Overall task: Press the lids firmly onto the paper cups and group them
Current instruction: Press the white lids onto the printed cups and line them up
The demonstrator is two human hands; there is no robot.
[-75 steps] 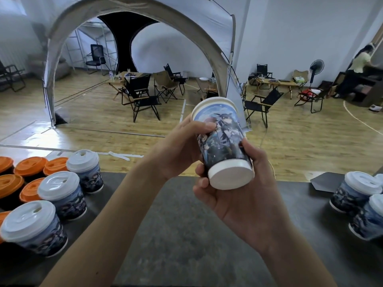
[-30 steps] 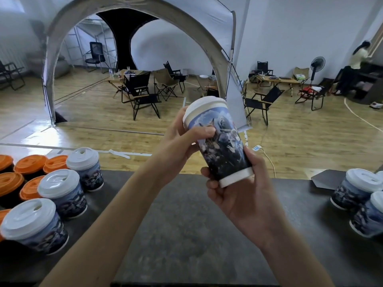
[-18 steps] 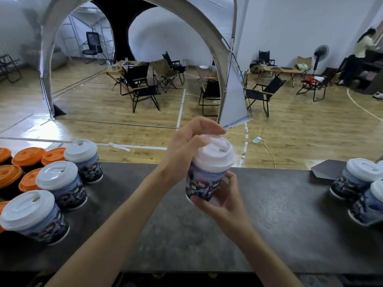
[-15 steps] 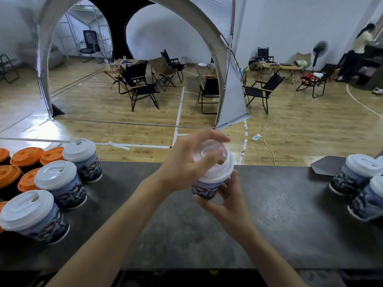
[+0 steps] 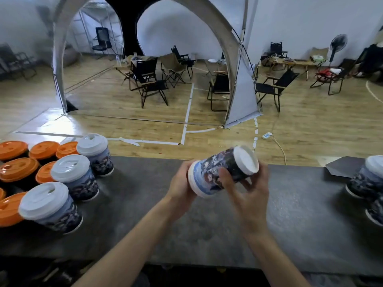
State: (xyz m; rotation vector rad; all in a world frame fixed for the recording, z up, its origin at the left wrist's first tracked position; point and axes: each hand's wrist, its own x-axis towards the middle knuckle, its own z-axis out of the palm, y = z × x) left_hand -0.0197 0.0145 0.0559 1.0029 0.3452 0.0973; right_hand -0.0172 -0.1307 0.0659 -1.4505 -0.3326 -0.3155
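Half a second ago the paper cup (image 5: 217, 172) stood upright above the tabletop (image 5: 207, 224), with the left hand (image 5: 179, 184) on top of its white lid (image 5: 191, 180) and the right hand (image 5: 248, 195) beneath. Now it is tipped sideways. The lid end sits in the left palm, the base (image 5: 246, 160) points up and right, and the right thumb crosses its printed wall.

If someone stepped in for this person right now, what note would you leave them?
Left hand: wraps the lid end of the held cup.
Right hand: grips its body; the cup is tilted, base up-right, above the counter.
Done: its lid is on; three white-lidded cups stand grouped left, beside orange-lidded cups; more lidded cups far right.
Left: check the lid's seal, set this cup with a group.
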